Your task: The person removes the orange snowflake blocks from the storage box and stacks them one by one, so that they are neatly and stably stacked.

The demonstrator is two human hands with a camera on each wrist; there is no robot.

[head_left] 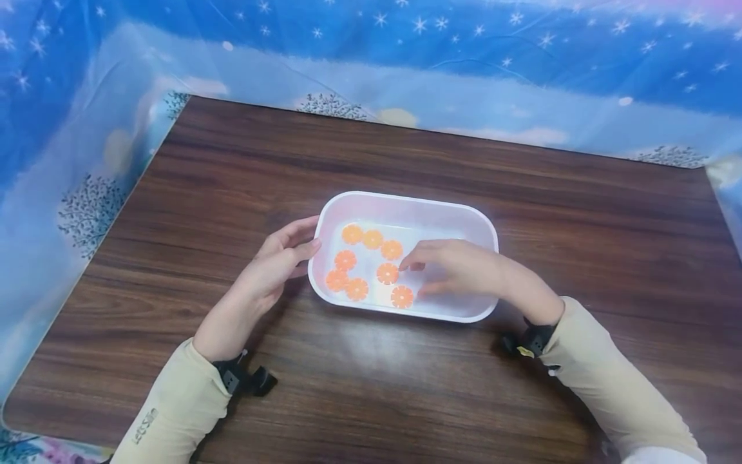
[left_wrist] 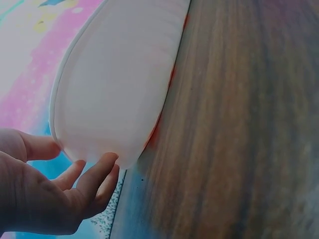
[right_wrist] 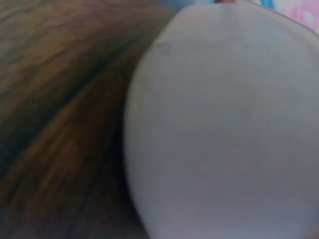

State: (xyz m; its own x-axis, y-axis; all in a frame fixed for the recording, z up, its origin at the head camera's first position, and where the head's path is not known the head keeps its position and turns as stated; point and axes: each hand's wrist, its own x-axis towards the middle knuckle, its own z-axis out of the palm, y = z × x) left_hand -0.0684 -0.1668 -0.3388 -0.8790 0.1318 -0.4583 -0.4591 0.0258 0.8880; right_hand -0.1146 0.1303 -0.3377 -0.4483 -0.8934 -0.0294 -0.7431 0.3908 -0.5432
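Note:
In the head view a white plastic box [head_left: 406, 313] with rounded ends stands on the table. Inside, several flat orange discs with notched edges, like orange slices [head_left: 373, 240], lie on its floor, mostly toward the left half. My left hand [head_left: 275, 261] touches the box's left end, thumb at the rim and loosely bent fingers against the outer wall, as the left wrist view also shows. Over the box's right half reaches my right hand [head_left: 458, 267]; its thumb and index finger are apart, close to two slices [head_left: 387, 273], with nothing visible between them. Its palm hides part of the floor.
A dark wood-grain table [head_left: 371, 386] carries the box. Blue patterned cloth [head_left: 371, 38] hangs behind and along the left side. The right wrist view is blurred and filled mostly by the box's outer wall [right_wrist: 219, 124].

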